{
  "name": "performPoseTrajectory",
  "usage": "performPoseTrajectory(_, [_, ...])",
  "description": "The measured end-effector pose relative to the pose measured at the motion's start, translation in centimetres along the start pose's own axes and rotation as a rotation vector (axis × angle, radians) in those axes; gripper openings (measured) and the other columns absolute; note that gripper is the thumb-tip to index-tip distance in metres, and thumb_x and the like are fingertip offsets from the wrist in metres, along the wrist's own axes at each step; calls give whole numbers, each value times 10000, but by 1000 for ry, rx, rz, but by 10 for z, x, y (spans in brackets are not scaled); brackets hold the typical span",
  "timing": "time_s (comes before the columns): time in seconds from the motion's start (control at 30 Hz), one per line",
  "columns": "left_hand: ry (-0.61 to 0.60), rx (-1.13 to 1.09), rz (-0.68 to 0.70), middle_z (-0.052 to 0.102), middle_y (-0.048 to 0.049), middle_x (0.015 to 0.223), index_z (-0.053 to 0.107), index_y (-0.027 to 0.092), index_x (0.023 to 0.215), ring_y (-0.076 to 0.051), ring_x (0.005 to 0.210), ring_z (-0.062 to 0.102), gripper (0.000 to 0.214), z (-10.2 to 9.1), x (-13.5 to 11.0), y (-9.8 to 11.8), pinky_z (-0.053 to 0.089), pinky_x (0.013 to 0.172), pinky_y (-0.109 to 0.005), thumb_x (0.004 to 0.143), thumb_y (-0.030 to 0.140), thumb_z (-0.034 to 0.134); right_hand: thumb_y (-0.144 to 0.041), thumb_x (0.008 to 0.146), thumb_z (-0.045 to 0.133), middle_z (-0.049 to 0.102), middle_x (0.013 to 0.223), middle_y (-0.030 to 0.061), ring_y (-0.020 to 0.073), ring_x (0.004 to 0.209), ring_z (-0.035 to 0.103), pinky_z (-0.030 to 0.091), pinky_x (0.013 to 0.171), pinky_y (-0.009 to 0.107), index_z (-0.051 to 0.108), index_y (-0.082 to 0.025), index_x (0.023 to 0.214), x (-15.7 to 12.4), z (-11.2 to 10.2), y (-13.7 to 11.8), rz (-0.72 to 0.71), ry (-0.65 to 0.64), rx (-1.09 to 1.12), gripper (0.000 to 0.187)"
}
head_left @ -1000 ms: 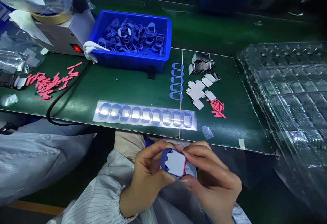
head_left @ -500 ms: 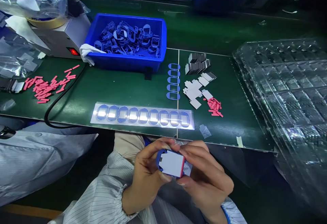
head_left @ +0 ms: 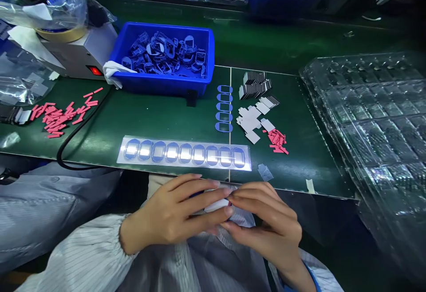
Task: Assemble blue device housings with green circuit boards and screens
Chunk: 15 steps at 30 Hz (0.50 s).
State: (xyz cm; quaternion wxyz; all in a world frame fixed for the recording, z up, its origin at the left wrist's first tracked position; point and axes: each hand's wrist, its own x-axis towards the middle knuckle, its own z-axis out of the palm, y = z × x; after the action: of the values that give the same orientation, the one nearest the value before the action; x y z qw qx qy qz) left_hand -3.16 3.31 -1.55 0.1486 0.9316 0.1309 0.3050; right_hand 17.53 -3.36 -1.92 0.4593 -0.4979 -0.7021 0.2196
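Both hands meet in front of me, below the table edge, around a small blue plastic housing that carries a white rectangular pad (head_left: 217,205) and a pink strip. My left hand (head_left: 176,210) lies across its top, fingers stretched over the pad and hiding most of it, thumb tip showing underneath. Gripping the right end with fingers and thumb is my right hand (head_left: 266,221). Just beyond the hands, a clear sheet (head_left: 184,153) bearing several blue oval frames lies along the table's front edge.
A blue bin (head_left: 159,83) of blue housings stands at the back left. Right of it are blue ovals (head_left: 224,107), white pads (head_left: 249,119) and pink strips (head_left: 277,140). More pink strips (head_left: 56,116) lie left by a black cable (head_left: 61,150). Clear trays (head_left: 382,128) stack at right.
My left hand has turned over from holding the housing's left side to covering its top, so the white pad is mostly hidden. The right hand still grips the right end.
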Motion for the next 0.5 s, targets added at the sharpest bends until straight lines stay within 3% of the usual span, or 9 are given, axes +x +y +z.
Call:
performPoseTrajectory(0.17, [-123,82,82,718,-99,1115,639,157,1126,-218,1027,679,278,-8,3,-1,538,906,-342,854,170,581,-183,695,754,693,758,0,183,722,641,485,657,356,633,-217,891,1,2,-3,8,-45,-42,233])
performPoseTrajectory(0.33, [-125,102,110,720,-97,1094,646,142,1092,-199,1038,670,235,-7,2,2,520,947,-336,888,163,530,-137,671,736,683,718,-13,166,673,635,479,636,341,620,-212,846,1,8,-6,13,-46,-61,223])
performPoseTrajectory(0.5, [-79,130,68,723,-160,1074,643,84,1096,-239,1068,651,253,-6,-3,4,522,950,-363,902,132,489,-149,711,735,694,765,10,174,712,638,496,648,338,632,-208,894,0,15,-6,29,-15,-34,218])
